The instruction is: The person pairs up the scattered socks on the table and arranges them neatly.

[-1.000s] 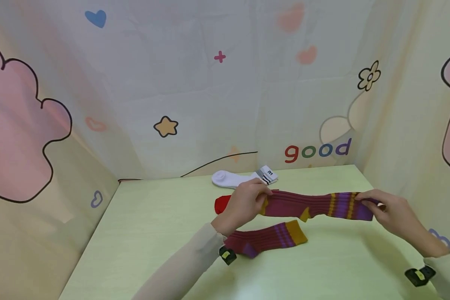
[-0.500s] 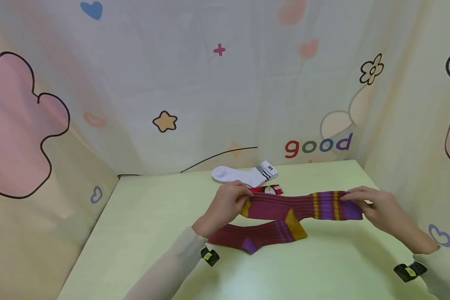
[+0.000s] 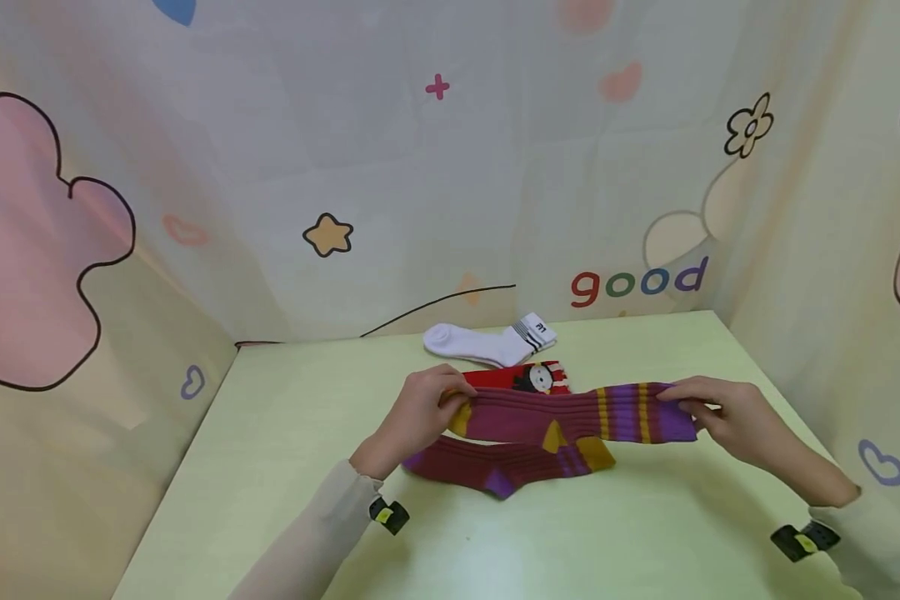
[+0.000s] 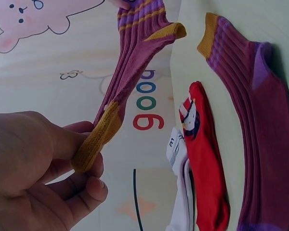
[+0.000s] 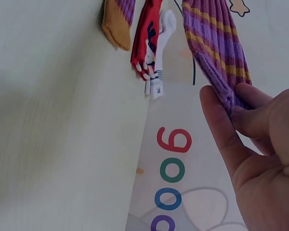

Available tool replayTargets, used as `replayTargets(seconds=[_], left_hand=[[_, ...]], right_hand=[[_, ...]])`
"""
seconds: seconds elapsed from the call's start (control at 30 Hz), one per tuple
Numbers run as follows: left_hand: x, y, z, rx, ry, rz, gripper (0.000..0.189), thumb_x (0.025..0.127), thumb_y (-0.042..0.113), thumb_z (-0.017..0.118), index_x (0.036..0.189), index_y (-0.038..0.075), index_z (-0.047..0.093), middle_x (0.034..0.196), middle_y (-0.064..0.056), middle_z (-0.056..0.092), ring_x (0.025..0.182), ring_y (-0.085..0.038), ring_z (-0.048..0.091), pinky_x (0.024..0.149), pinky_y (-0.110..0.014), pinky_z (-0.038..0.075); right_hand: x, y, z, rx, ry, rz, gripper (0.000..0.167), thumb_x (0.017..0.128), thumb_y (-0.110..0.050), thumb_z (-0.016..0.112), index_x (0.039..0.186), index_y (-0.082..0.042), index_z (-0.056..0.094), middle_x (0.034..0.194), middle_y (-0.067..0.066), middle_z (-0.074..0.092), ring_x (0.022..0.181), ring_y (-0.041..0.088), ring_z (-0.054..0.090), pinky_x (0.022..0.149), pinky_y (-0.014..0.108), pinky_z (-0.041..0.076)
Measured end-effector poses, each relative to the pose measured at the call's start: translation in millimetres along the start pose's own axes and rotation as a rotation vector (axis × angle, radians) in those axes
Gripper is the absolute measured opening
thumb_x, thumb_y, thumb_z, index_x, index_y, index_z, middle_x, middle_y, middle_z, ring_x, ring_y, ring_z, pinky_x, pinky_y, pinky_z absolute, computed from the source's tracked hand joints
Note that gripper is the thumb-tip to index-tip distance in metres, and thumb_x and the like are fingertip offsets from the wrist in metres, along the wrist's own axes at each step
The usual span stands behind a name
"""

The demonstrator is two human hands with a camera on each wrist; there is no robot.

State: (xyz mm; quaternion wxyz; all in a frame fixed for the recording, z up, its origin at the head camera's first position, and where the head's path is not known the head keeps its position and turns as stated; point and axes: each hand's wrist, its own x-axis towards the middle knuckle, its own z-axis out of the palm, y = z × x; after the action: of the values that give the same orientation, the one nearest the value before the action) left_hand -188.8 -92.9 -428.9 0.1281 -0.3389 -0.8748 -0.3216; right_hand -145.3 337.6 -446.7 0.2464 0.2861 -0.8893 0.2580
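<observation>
A maroon ribbed sock (image 3: 525, 415) with a mustard toe and heel and a purple-and-yellow striped cuff is stretched sideways above the table. My left hand (image 3: 420, 410) pinches its mustard toe (image 4: 98, 139) between thumb and fingers. At the other end my right hand (image 3: 735, 417) pinches the purple cuff (image 5: 216, 79). Below and partly behind it lies another maroon sock (image 3: 465, 467) with a purple heel and mustard cuff. The held sock covers part of this one in the head view.
Behind the held sock lies a red sock (image 3: 495, 379) with a cartoon figure. Farther back is a white sock (image 3: 472, 343) with black stripes, near the table's (image 3: 307, 400) rear edge. A patterned curtain (image 3: 390, 167) rises behind and at both sides.
Both hands have moved left with the stretched sock, bringing it over the maroon sock on the table. The red sock's cartoon end has come into view.
</observation>
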Motion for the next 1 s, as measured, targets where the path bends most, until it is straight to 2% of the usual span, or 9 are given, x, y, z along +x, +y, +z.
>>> replayTargets(seconds=[0.17, 0.37, 0.43, 0.6, 0.8, 1.0], left_hand=[[-10.0, -6.9, -4.7, 0.016, -0.014, -0.017, 0.009, 0.092, 0.004, 0.076, 0.097, 0.009, 0.081, 0.098, 0.001, 0.072, 0.091, -0.014, 0.067, 0.083, -0.028, 0.057], [-23.3, -14.4, -10.5, 0.011, -0.036, -0.029, 0.009, 0.090, 0.004, 0.078, 0.096, 0.009, 0.081, 0.097, 0.002, 0.073, 0.091, -0.013, 0.067, 0.081, -0.028, 0.058], [-27.7, -16.8, -12.8, 0.011, -0.048, -0.044, 0.009, 0.090, 0.004, 0.078, 0.096, 0.011, 0.081, 0.096, 0.003, 0.073, 0.090, -0.012, 0.066, 0.080, -0.027, 0.057], [-39.2, -22.5, -16.9, 0.020, -0.089, -0.081, 0.010, 0.090, 0.004, 0.078, 0.096, 0.012, 0.081, 0.097, 0.006, 0.073, 0.090, -0.010, 0.065, 0.076, -0.025, 0.056], [-54.0, -31.2, -18.9, 0.017, -0.117, -0.089, 0.011, 0.089, 0.003, 0.079, 0.094, 0.012, 0.081, 0.096, 0.005, 0.074, 0.078, -0.010, 0.060, 0.067, -0.023, 0.053], [-66.5, -37.1, -20.6, 0.010, -0.157, -0.114, 0.011, 0.089, 0.002, 0.079, 0.094, 0.012, 0.081, 0.098, 0.004, 0.074, 0.075, -0.009, 0.057, 0.064, -0.022, 0.052]], right_hand=[[3.7, -7, 2, 0.105, -0.055, 0.008, 0.043, 0.078, 0.025, 0.071, 0.101, -0.011, 0.078, 0.101, 0.013, 0.075, 0.079, 0.002, 0.062, 0.058, 0.016, 0.052], [5.9, -17, 5, 0.172, -0.146, 0.014, 0.042, 0.082, 0.024, 0.069, 0.104, -0.012, 0.077, 0.102, 0.011, 0.075, 0.078, 0.004, 0.060, 0.055, 0.020, 0.050], [7.3, -21, 7, 0.176, -0.179, 0.010, 0.042, 0.082, 0.023, 0.069, 0.105, -0.012, 0.077, 0.103, 0.009, 0.075, 0.081, 0.005, 0.061, 0.058, 0.021, 0.052], [10.5, -28, 12, 0.188, -0.283, 0.022, 0.041, 0.084, 0.020, 0.069, 0.107, -0.014, 0.077, 0.109, 0.007, 0.075, 0.095, 0.009, 0.067, 0.074, 0.025, 0.060], [11.6, -35, 17, 0.241, -0.406, 0.056, 0.039, 0.088, 0.017, 0.067, 0.111, -0.013, 0.076, 0.112, 0.008, 0.074, 0.099, 0.019, 0.068, 0.079, 0.033, 0.061], [11.9, -41, 25, 0.295, -0.506, 0.089, 0.036, 0.091, 0.014, 0.064, 0.113, -0.012, 0.076, 0.115, 0.008, 0.073, 0.104, 0.023, 0.068, 0.082, 0.032, 0.060]])
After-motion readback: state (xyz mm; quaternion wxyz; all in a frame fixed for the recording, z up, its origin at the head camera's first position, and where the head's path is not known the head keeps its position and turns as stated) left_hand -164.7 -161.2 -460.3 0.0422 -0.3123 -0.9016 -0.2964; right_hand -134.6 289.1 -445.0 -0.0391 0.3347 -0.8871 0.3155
